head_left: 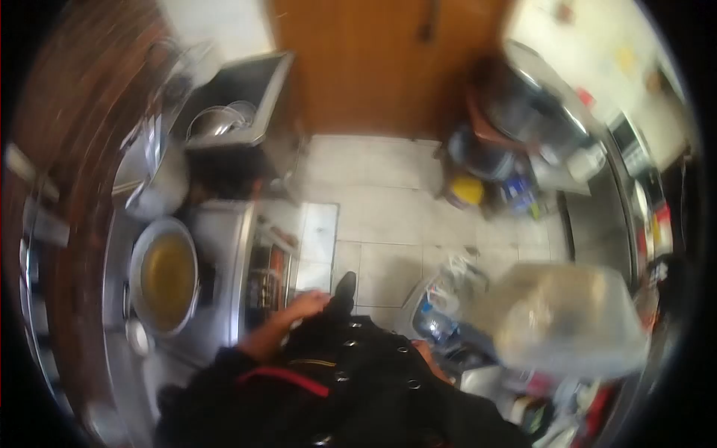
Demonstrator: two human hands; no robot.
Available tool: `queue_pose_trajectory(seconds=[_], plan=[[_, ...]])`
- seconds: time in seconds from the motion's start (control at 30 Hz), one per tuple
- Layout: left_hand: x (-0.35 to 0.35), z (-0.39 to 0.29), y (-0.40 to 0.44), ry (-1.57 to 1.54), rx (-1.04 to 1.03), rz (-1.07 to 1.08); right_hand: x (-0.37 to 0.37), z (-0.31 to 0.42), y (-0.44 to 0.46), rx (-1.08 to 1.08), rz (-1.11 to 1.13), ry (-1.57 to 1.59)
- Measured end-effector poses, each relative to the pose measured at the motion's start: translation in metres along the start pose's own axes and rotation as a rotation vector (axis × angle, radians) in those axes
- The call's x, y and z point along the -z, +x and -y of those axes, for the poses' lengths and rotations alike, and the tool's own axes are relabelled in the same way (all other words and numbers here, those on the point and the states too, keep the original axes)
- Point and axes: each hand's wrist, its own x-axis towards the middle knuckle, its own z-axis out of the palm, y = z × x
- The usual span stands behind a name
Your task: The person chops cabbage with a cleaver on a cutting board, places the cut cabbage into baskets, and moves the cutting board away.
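Observation:
My left hand [310,302] hangs in front of my dark jacket, over the floor beside the stove's front. Motion smears its fingers, and nothing shows clearly in it. Only a small part of my right hand [424,349] and wrist appears at the jacket's right edge; its fingers are hidden. To the left, a wide metal pot [164,276] with yellowish liquid stands on the stove top [216,299]. Right of me, a large translucent plastic tub [571,321] with pale contents sits nearest to my right side, among bags and other items.
A deep metal sink or fryer [272,97] with round metalware stands at the back left. A wooden door [381,67] closes the far end. Large metal pots [534,104] and a yellow item [467,190] occupy the back right. Tiled floor [388,216] runs between both sides.

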Motion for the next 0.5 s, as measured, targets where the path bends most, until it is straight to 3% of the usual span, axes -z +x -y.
queue_pose_trajectory(seconds=[0.03,0.1,0.17,0.27,0.37,0.5], plan=[[0.019,-0.014,0.022,0.043,0.003,-0.058,-0.013,-0.024,0.018,-0.025,-0.089,0.016],[0.065,-0.052,0.058,0.056,-0.205,-0.234,-0.011,-0.067,0.057,0.019,-0.143,0.219],[0.111,-0.093,0.100,-0.032,-0.115,-0.149,-0.007,-0.104,0.081,0.054,-0.162,0.436],[0.153,-0.140,0.172,0.053,-0.179,-0.196,0.127,0.107,0.070,-0.207,-0.285,0.571],[0.157,-0.190,0.233,-0.044,-0.226,-0.229,0.081,-0.025,0.116,-0.129,-0.309,0.608],[0.137,-0.235,0.297,0.153,-0.333,-0.123,0.095,-0.029,0.162,-0.142,-0.560,0.558]])
